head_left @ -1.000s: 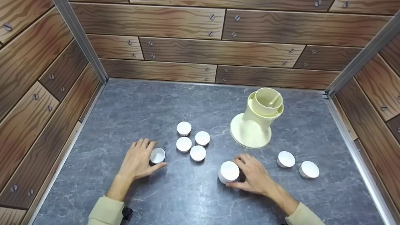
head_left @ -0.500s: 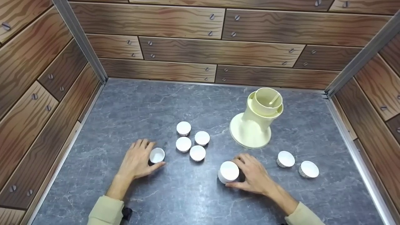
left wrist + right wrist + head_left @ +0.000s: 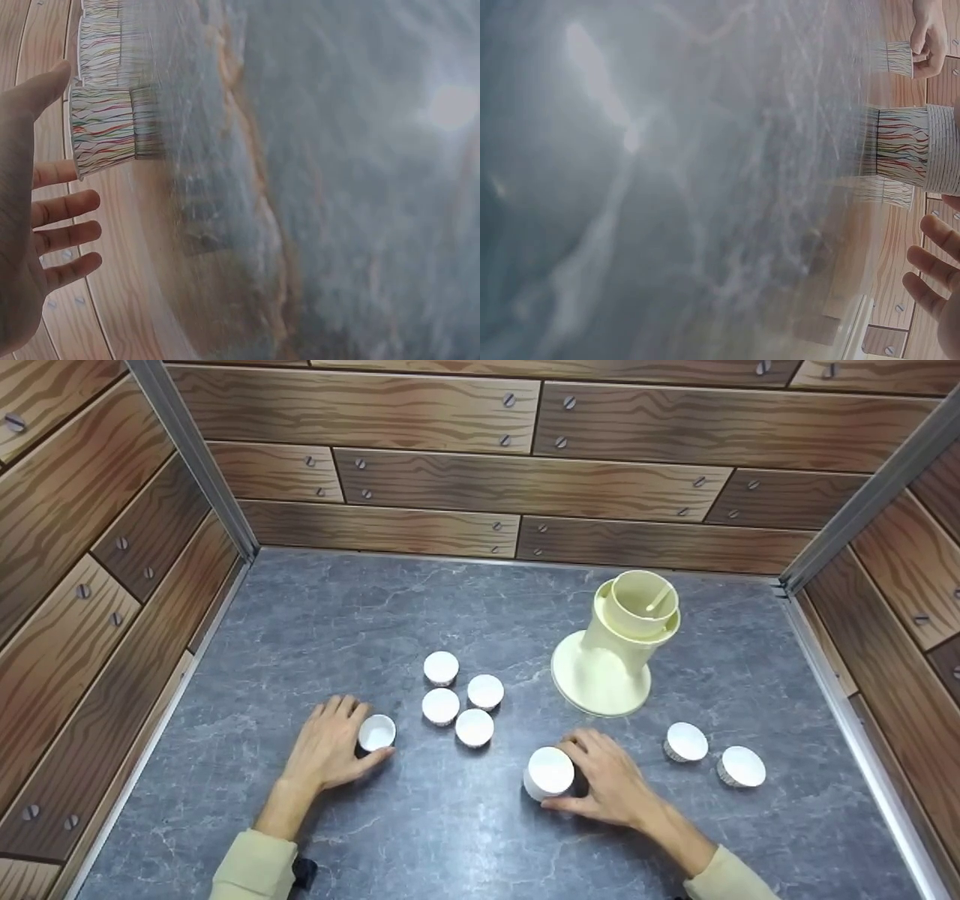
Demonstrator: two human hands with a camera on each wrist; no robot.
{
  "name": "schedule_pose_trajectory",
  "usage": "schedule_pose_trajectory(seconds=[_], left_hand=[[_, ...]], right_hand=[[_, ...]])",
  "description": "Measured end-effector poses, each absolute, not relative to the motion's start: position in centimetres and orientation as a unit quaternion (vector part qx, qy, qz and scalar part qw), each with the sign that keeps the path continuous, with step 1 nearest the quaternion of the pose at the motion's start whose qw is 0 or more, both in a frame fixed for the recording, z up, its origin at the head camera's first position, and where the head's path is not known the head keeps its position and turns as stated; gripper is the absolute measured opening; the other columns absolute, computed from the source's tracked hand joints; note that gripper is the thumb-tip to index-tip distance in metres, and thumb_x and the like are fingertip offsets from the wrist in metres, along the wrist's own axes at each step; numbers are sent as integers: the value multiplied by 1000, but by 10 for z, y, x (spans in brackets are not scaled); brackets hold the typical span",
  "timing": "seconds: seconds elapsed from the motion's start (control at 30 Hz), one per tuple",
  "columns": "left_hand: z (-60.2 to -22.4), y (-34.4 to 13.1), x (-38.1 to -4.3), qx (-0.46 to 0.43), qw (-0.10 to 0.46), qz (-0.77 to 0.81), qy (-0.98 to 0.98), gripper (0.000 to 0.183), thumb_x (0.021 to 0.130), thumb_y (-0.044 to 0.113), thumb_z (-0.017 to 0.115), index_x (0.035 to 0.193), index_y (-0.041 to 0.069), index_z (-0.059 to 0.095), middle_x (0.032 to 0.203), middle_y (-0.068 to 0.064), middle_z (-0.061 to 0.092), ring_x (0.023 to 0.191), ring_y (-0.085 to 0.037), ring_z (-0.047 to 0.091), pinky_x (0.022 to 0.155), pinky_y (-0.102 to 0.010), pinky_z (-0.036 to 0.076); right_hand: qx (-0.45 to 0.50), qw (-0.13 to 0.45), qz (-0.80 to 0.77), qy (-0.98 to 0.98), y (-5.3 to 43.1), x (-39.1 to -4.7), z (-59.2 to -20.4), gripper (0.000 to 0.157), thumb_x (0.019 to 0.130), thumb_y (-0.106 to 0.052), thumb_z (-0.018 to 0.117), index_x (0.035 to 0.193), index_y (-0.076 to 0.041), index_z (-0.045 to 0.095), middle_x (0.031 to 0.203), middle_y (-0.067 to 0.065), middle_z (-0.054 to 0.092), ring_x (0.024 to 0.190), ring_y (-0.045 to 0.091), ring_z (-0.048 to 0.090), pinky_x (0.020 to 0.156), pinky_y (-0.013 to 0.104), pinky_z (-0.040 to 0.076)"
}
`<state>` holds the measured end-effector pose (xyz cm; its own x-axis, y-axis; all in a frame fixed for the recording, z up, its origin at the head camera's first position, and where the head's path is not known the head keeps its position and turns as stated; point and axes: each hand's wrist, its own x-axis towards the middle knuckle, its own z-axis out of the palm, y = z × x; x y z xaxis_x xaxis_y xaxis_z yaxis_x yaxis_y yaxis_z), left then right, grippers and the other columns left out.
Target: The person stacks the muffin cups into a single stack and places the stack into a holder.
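Observation:
My left hand [image 3: 330,746] holds a white paper baking cup [image 3: 377,731] between thumb and index finger; the other fingers stretch out. In the left wrist view, this cup [image 3: 105,127] shows thin coloured streaks on its side. My right hand [image 3: 607,780] grips a stack of baking cups [image 3: 548,772] from the right, thumb in front and index finger behind. Several nested rims of the stack [image 3: 943,150] show in the right wrist view. Between the hands, slightly farther back, stand several single baking cups [image 3: 441,706], set close together.
A pale yellow stand [image 3: 611,682] with a round base and a cup-like top stands behind my right hand. Two more baking cups [image 3: 685,742] stand to the right. Wood-patterned walls [image 3: 442,480] border the grey marbled tabletop [image 3: 337,607].
My left thumb has drawn in slightly towards the cup. The right hand, the stack and the other cups stay in place.

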<state>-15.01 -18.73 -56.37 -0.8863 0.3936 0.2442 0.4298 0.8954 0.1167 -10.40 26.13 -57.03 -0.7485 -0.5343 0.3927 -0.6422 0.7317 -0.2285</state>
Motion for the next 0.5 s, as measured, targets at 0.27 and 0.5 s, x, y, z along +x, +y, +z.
schedule_pose_trajectory(seconds=[0.27,0.5], left_hand=[[-565,-188,-150,-216,109,-81,-967,73,86,68,72,126,7,66,116,-16,67,111,-36,64,96,-56,54],[-567,-187,-150,-218,106,-84,-967,71,86,66,74,125,7,66,116,-16,67,110,-36,63,97,-56,54]], right_hand=[[321,153,180,-917,262,-104,-571,73,69,-70,87,120,-20,70,113,-1,66,102,16,62,87,39,56],[324,156,179,-916,262,-105,-572,73,71,-72,85,120,-20,70,113,-1,66,102,16,63,87,39,56]])
